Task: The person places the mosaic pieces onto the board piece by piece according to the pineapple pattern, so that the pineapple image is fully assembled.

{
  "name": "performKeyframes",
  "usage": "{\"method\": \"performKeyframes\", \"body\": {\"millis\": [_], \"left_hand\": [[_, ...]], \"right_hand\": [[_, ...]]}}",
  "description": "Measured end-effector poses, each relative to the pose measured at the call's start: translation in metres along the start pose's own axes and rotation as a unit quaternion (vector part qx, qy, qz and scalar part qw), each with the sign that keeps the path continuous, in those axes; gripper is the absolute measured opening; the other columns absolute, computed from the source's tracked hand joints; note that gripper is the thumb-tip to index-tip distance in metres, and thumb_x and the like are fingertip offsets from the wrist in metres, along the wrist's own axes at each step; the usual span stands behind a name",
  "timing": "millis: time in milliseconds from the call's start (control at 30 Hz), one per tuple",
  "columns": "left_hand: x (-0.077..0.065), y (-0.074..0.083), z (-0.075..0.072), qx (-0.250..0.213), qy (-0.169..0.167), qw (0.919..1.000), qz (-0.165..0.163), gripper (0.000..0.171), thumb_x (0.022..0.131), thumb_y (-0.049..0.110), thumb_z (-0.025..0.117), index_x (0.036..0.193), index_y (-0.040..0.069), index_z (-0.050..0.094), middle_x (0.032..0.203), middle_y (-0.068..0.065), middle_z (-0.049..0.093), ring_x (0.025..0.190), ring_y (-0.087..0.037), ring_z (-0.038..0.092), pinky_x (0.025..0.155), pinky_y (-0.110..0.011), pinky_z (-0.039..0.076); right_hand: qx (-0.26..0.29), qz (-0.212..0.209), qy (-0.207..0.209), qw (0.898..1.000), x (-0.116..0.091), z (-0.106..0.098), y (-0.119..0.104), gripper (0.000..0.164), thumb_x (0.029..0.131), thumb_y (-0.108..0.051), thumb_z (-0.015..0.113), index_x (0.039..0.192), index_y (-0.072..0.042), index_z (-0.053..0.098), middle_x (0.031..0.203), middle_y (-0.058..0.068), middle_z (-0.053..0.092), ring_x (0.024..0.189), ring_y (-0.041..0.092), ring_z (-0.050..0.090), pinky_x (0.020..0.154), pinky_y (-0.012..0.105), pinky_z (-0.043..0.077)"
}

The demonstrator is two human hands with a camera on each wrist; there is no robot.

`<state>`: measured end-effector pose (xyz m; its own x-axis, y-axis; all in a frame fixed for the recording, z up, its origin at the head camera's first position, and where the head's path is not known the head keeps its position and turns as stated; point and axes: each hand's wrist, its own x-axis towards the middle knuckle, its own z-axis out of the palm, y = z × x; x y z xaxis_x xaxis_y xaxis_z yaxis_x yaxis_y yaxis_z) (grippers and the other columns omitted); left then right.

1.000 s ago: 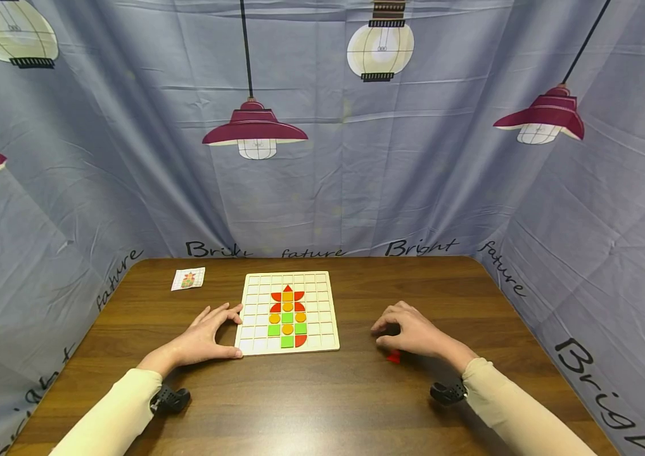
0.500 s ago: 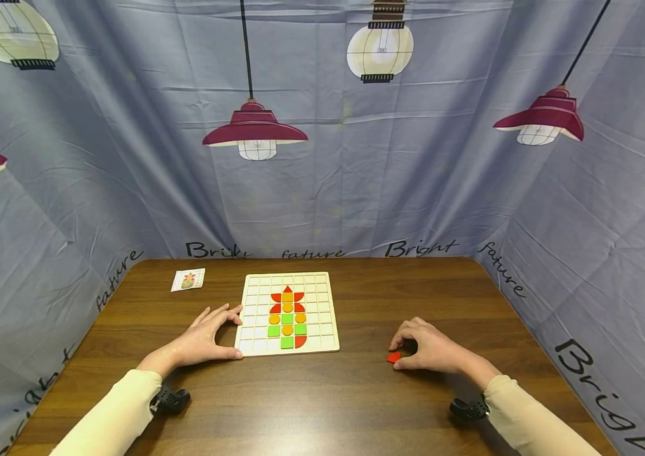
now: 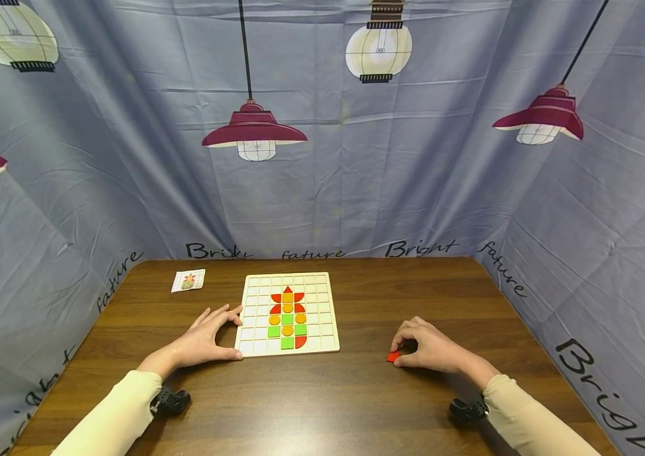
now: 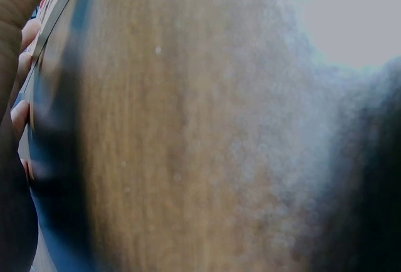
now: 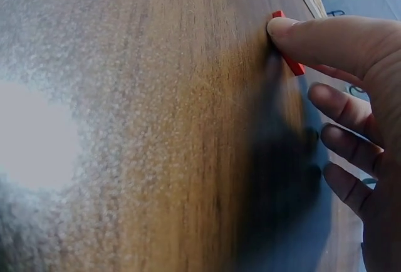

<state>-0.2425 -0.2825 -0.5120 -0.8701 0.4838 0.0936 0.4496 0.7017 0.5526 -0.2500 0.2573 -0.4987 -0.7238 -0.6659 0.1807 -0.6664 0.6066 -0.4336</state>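
A pale gridded board (image 3: 319, 316) lies flat on the table, bearing red, orange and green tiles that form a pineapple-like figure. The left hand (image 3: 199, 339) rests at the board's left edge, thumb by the near corner and fingertips farther up, spread in a wide curve. Over to the right of the board, the right hand (image 3: 427, 348) pinches a small red tile (image 3: 393, 357) between thumb and forefinger, low at the table top. In the right wrist view the thumb covers part of the red tile (image 5: 294, 65), so its full shape is hidden.
A small white card (image 3: 188, 280) with a printed pineapple-like picture lies at the back left of the brown wooden table (image 3: 311, 405). Grey-blue curtains (image 3: 322, 202) printed with lamps and lettering enclose its back and sides.
The right hand has shifted right and nearer, and its thumb and forefinger have closed on the red tile. The left hand and the board have stayed in place.
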Motion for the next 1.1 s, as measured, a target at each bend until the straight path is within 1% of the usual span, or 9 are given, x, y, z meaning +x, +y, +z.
{"method": "performKeyframes", "body": {"millis": [167,333,533,633,733,833,900,1000,1100], "left_hand": [[0.001,-0.001,0.001,0.003,0.0,1.0,0.001,0.062,0.078,0.059,0.082,0.119,0.021,0.056,0.161,-0.009,0.04,0.15,-0.043,0.027,0.12,-0.065,0.004],[0.002,-0.001,0.001,-0.002,0.0,1.0,0.002,0.062,0.079,0.059,0.083,0.12,0.021,0.057,0.161,-0.009,0.04,0.15,-0.043,0.027,0.12,-0.066,0.004],[0.001,0.0,0.0,-0.004,0.0,1.0,0.005,0.062,0.079,0.058,0.083,0.121,0.021,0.056,0.161,-0.01,0.04,0.15,-0.043,0.027,0.12,-0.066,0.004],[0.001,0.0,0.0,-0.005,-0.001,1.0,0.004,0.062,0.079,0.058,0.082,0.121,0.02,0.056,0.161,-0.01,0.04,0.15,-0.043,0.027,0.12,-0.066,0.004],[0.001,0.0,-0.001,-0.005,-0.002,1.0,0.002,0.062,0.079,0.058,0.083,0.121,0.02,0.056,0.161,-0.009,0.04,0.15,-0.043,0.027,0.121,-0.065,0.004],[0.001,0.0,-0.001,-0.005,-0.001,1.0,0.001,0.062,0.079,0.057,0.083,0.121,0.02,0.056,0.161,-0.009,0.04,0.15,-0.043,0.027,0.12,-0.065,0.004],[0.001,0.0,-0.001,-0.004,-0.001,1.0,0.001,0.062,0.079,0.057,0.083,0.121,0.02,0.056,0.161,-0.009,0.04,0.15,-0.043,0.027,0.12,-0.066,0.004],[0.0,-0.001,0.0,-0.003,-0.001,1.0,0.0,0.062,0.079,0.057,0.083,0.121,0.021,0.056,0.161,-0.009,0.04,0.15,-0.043,0.027,0.12,-0.066,0.004],[0.001,-0.001,0.0,-0.003,-0.001,1.0,0.0,0.062,0.079,0.058,0.083,0.121,0.021,0.056,0.161,-0.009,0.04,0.15,-0.043,0.027,0.121,-0.065,0.004]], "right_hand": [[0.013,0.001,0.003,1.0,0.002,0.0,0.001,0.02,0.081,-0.035,0.088,0.096,-0.033,0.074,0.093,-0.016,0.062,0.09,0.009,0.051,0.075,0.029,0.046],[0.017,0.01,-0.006,1.0,0.008,0.0,0.004,0.017,0.086,-0.033,0.084,0.102,-0.034,0.077,0.092,-0.015,0.062,0.089,0.012,0.051,0.075,0.029,0.045],[0.014,0.006,-0.006,1.0,0.017,0.001,0.006,0.021,0.089,-0.028,0.081,0.11,-0.031,0.079,0.094,-0.016,0.062,0.091,0.01,0.05,0.075,0.028,0.044],[0.011,0.012,0.0,1.0,0.019,0.002,0.006,0.024,0.089,-0.03,0.082,0.112,-0.029,0.078,0.094,-0.015,0.062,0.092,0.009,0.05,0.076,0.028,0.045],[0.008,0.039,0.016,0.999,0.02,0.004,0.004,0.027,0.085,-0.041,0.083,0.107,-0.028,0.076,0.092,-0.014,0.061,0.09,0.008,0.051,0.076,0.027,0.047],[-0.004,0.07,0.035,0.997,0.02,0.006,0.002,0.033,0.08,-0.054,0.084,0.098,-0.029,0.071,0.088,-0.013,0.059,0.087,0.007,0.051,0.074,0.027,0.046],[-0.015,0.079,0.044,0.996,0.021,0.008,0.0,0.037,0.078,-0.058,0.084,0.094,-0.028,0.069,0.087,-0.013,0.059,0.085,0.007,0.051,0.073,0.027,0.046],[-0.037,0.08,0.052,0.995,0.022,0.011,-0.001,0.036,0.076,-0.058,0.085,0.09,-0.029,0.068,0.085,-0.014,0.058,0.084,0.006,0.05,0.073,0.028,0.045],[-0.05,0.078,0.056,0.994,0.024,0.014,-0.002,0.032,0.076,-0.053,0.087,0.088,-0.03,0.068,0.084,-0.016,0.057,0.084,0.006,0.049,0.075,0.029,0.044]]}}
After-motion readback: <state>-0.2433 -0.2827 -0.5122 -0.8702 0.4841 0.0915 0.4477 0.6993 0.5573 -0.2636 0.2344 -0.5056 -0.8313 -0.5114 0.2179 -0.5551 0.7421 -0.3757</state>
